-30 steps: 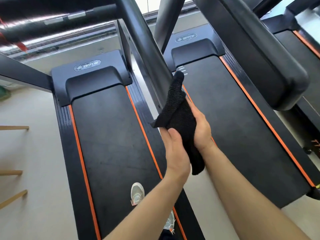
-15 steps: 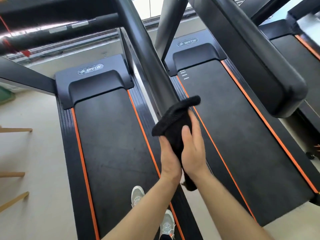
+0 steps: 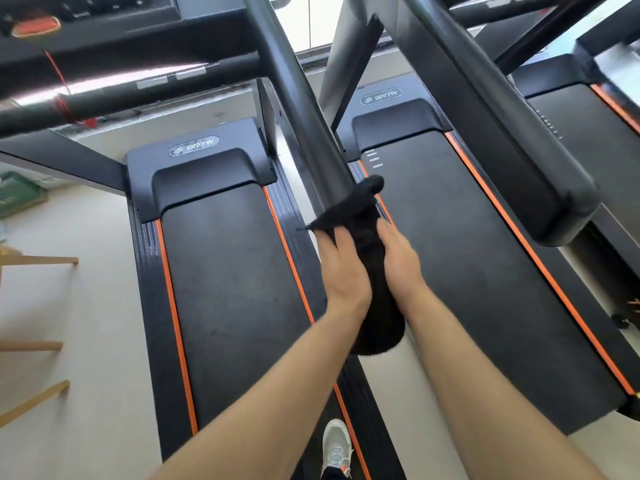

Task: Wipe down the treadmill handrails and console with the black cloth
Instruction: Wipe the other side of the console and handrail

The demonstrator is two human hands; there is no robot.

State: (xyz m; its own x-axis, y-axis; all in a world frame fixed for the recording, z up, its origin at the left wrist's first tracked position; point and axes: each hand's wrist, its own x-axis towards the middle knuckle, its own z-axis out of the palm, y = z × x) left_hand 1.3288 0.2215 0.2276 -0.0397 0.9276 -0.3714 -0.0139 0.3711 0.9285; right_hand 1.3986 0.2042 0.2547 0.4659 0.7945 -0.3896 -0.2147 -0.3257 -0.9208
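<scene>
The black cloth (image 3: pixel 372 258) is wrapped over the near end of a dark treadmill handrail (image 3: pixel 294 98) that slants up and away at centre. My left hand (image 3: pixel 341 268) grips the cloth from the left, fingers curled onto it. My right hand (image 3: pixel 398 261) holds the cloth from the right side. The cloth's lower end hangs loose between my wrists. The handrail's tip is hidden under the cloth. Part of the console (image 3: pixel 86 15) shows at the top left, with a red safety clip (image 3: pixel 34 27) on it.
A second, thicker handrail (image 3: pixel 502 133) of the neighbouring treadmill runs on the right. Below lie two treadmill belts (image 3: pixel 235 289) with orange stripes. My shoe (image 3: pixel 335 448) stands on the left deck. Wooden legs (image 3: pixel 38 259) stand at the left on the beige floor.
Both hands have slid the cloth down the handrail toward me, from partway up the rail to its near end. The camera has tilted up, showing more of the console.
</scene>
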